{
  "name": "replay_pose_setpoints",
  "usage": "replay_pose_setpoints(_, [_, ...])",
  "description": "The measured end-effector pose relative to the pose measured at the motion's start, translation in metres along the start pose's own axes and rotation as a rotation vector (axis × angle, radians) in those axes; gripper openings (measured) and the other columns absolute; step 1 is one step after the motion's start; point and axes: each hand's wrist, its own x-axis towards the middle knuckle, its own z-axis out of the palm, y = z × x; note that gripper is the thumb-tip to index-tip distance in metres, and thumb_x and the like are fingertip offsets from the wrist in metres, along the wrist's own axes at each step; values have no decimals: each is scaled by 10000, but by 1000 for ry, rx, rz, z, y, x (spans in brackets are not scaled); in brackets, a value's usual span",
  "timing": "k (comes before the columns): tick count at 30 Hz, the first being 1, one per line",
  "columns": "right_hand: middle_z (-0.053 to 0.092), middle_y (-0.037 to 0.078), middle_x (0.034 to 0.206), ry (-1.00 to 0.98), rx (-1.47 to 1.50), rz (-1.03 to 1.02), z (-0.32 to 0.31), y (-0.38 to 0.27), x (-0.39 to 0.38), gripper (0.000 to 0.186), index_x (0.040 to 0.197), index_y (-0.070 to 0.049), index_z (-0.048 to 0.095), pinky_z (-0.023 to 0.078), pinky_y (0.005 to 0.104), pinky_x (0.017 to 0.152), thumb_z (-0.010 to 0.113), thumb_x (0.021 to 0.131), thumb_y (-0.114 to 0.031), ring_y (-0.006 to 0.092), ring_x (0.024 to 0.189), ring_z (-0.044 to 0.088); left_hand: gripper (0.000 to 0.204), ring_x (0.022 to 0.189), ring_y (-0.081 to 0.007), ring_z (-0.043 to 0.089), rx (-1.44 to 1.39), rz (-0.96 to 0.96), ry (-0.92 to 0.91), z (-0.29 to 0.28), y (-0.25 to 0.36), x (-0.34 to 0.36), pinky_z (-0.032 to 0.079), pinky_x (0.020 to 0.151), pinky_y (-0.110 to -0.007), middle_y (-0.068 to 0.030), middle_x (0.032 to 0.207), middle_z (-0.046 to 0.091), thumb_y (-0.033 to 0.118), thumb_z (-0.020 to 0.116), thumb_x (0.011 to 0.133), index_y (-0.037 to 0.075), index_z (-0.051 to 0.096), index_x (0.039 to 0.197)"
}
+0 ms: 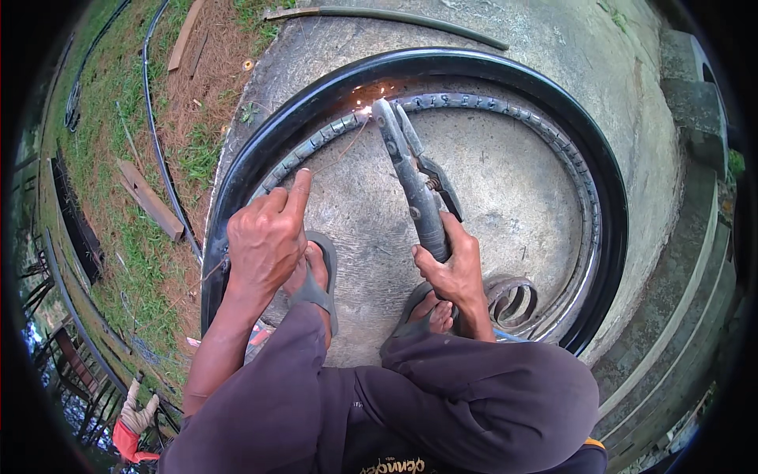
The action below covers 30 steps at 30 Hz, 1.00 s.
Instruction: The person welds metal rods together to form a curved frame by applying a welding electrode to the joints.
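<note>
My right hand (454,268) grips a welding electrode holder (424,207), its jaw end pointing away from me. Bright sparks (365,110) flare beside that jaw, on an inner curved metal strip (316,136) marked with short dark cuts along its length. On the left, my left hand (268,235) is closed over the strip, with the index finger stretched forward. A thin brown wire (341,154) runs from this hand toward the sparks and shows again behind the hand; the fingers hide how it is held. Around the strip lies a large black curved tube (606,197).
My sandalled feet (318,272) stand inside the curve on a concrete slab (505,178). Coiled flat metal (513,302) lies by my right wrist. A long bar (410,17) lies beyond the tube. Wood (150,199) rests on the grass; a red and off-white work glove (136,419) is lower left.
</note>
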Motion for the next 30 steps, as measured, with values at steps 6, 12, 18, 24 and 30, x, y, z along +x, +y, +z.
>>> replay_pose_setpoints(6, [608, 101, 706, 42, -53, -73, -3, -7, -3, 462, 1124, 48, 600, 464, 313, 563, 759, 735, -144, 144, 614, 570, 559, 697, -212, 649, 4, 7, -32, 0, 0, -6, 528, 614, -348, -50, 772, 561, 140, 639, 763, 86, 618, 1319])
replay_pose_setpoints(12, [628, 117, 707, -3, -12, -5, -3, -8, -2, 468, 1156, 38, 595, 484, 318, 575, 746, 747, -132, 171, 616, 616, 597, 716, -217, 651, 15, -8, -69, -4, -1, -3, 528, 628, -352, -47, 782, 570, 139, 646, 757, 86, 599, 1349])
replay_pose_setpoints(18, [610, 54, 686, 32, 38, -93, 0, 4, -5, 339, 1115, 17, 585, 468, 274, 502, 701, 803, -50, 103, 549, 586, 592, 709, -223, 641, -32, -83, -9, -26, 1, -12, 512, 610, -361, -51, 780, 565, 133, 671, 725, 96, 630, 1314])
replay_pose_setpoints(24, [630, 118, 707, 2, 60, 31, -1, 2, -3, 457, 1151, 35, 603, 499, 325, 589, 739, 748, -133, 161, 610, 609, 571, 647, -252, 635, -12, -56, 30, -21, -3, -16, 503, 578, -370, -56, 754, 571, 136, 671, 723, 104, 641, 1292])
replay_pose_setpoints(30, [624, 117, 692, -33, 65, 72, 1, 2, -5, 480, 1165, 55, 595, 492, 320, 576, 741, 750, -138, 158, 603, 607, 480, 654, -268, 646, -44, -107, 12, -12, 1, -16, 505, 573, -402, -68, 786, 620, 54, 655, 820, 158, 662, 1289])
